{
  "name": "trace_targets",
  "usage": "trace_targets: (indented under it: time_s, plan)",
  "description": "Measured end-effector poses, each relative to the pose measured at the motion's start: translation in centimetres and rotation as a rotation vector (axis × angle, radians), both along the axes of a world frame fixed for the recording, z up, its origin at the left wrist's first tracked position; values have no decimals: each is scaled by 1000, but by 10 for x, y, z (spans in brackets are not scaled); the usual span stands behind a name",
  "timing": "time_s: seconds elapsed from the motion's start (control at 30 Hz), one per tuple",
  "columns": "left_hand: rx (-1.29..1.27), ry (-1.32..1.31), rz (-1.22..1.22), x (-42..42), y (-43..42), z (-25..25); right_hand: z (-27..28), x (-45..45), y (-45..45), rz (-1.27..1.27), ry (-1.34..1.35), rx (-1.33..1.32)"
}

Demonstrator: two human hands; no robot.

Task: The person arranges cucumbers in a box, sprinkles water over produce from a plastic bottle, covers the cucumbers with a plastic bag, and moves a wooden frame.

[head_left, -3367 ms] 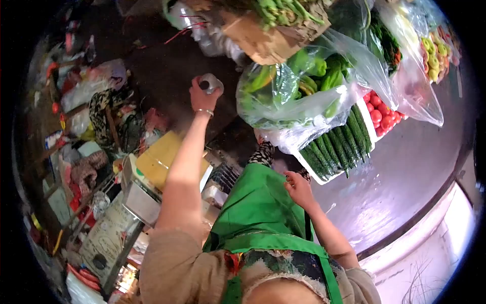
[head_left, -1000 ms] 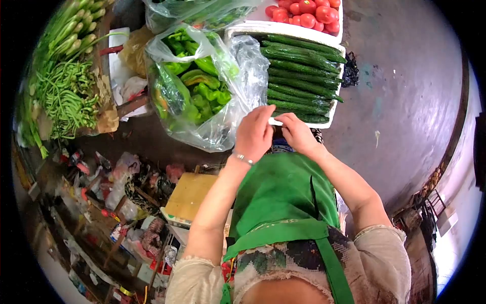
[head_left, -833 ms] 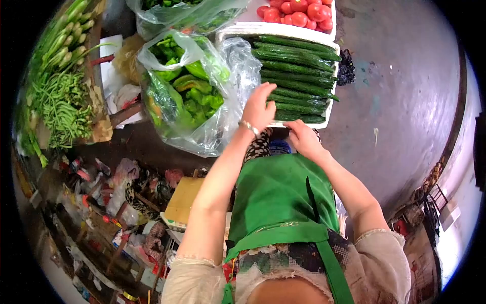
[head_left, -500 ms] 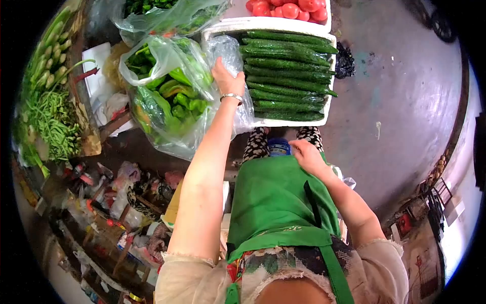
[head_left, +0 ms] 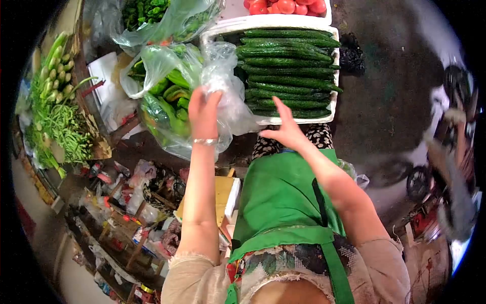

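Note:
My left hand [head_left: 203, 114], with a bracelet at the wrist, is over the bag of green peppers [head_left: 169, 109], at the lower end of a crumpled clear plastic bag [head_left: 223, 78]. Its fingers are blurred and partly lost against the plastic, so any grip is unclear. Just below the front edge of the white foam box [head_left: 271, 120], my right hand [head_left: 286, 126] is held with thumb and fingers spread, holding nothing. Dark green cucumbers [head_left: 288, 66] lie in rows in that box. Between the peppers and the cucumbers sits the crumpled plastic.
Red tomatoes [head_left: 286, 7] fill another box at the top. Leafy greens [head_left: 144, 12] stand in a bag at upper left, and long beans [head_left: 66, 126] lie at far left. Clutter [head_left: 136, 197] covers the lower left. A person with a wheeled vehicle [head_left: 453, 152] is at the right.
My left hand has moved left and down from the cucumber box's edge. My right hand has moved up and left, its fingers now spread. The crumpled plastic is puffed up, and a blurred person and wheels have appeared at right.

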State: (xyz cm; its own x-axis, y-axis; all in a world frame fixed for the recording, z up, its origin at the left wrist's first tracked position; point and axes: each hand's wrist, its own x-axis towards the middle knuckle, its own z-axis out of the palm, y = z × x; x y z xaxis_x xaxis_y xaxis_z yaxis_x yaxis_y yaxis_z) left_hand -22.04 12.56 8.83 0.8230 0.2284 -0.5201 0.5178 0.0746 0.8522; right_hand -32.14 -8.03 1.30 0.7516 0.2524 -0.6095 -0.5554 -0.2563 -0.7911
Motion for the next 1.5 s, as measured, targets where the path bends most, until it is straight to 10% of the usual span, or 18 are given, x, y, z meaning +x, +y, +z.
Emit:
trace_targets:
  time_s: [0.27,0.4,0.63,0.8,1.0,1.27,1.5]
  plan:
    - [-101,-350,-144,24,-4,67,-4,-11,40,-38,144,448]
    - [-100,-302,-501,24,-39,80,-11,-28,-73,-347,217,63]
    - [524,-277,-563,35,-52,5,-22,-49,-218,-911,180,150]
    - [1018,-653,-950,91,-82,-50,-43,-39,-235,-821,115,209]
    - [1230,-150,-1552,134,-98,-114,-26,-8,-260,-784,34,75]
    - [851,-375,-815,179,-61,-82,-40,17,-279,-889,30,-20]
    - [1129,-546,-637,198,-66,-81,-67,64,-291,-921,-137,-162]
